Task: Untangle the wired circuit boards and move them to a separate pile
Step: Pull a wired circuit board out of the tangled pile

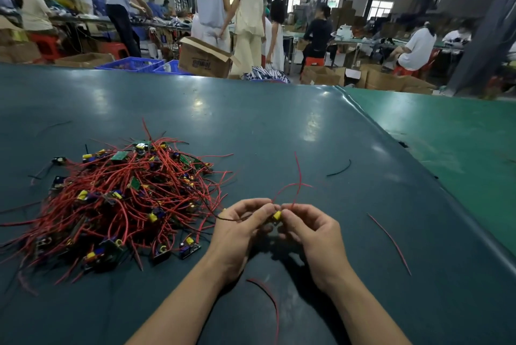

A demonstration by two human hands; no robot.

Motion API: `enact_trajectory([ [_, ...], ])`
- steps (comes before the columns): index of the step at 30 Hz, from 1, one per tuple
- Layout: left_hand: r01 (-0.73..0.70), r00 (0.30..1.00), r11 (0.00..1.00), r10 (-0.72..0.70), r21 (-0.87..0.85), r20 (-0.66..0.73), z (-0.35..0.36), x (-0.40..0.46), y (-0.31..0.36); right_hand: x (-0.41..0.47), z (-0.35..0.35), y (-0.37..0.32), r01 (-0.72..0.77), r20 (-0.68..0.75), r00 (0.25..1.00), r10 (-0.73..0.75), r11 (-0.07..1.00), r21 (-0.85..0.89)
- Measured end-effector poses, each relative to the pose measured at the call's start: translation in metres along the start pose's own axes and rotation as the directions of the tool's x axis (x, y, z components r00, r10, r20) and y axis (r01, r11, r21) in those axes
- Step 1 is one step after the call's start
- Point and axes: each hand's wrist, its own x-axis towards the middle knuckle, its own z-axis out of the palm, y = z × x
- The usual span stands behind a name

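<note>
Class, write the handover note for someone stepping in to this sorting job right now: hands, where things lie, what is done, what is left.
Left hand and right hand both pinch one small circuit board with a yellow part, held above the table; its red wires loop upward, free of the heap.
Tangled pile lies to the left, still large.
No separate pile of sorted boards shows yet.
Left: set this board down apart, then keep pulling boards from the tangle.
</note>
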Motion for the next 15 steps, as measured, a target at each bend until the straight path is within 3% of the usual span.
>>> enact_trajectory([
  [6, 0.009, 0.998, 0.998, -0.005, -0.059, 0.062, -0.004, 0.006, 0.002, 0.006, -0.001, -0.001, -0.018, -0.047, 0.999, 0.019, 0.999, 0.030],
  [11, -0.094, 0.996, 0.992, 0.094, 0.081, 0.003, -0.003, 0.002, -0.001, 0.000, 0.002, -0.005, -0.016, 0.087, 0.996, 0.017, 1.000, -0.020],
  [15, -0.144, 0.988, 0.963, 0.154, 0.227, -0.028, -0.004, 0.001, -0.001, 0.002, -0.002, -0.011, 0.015, -0.089, 0.996, -0.020, 0.998, -0.055],
])
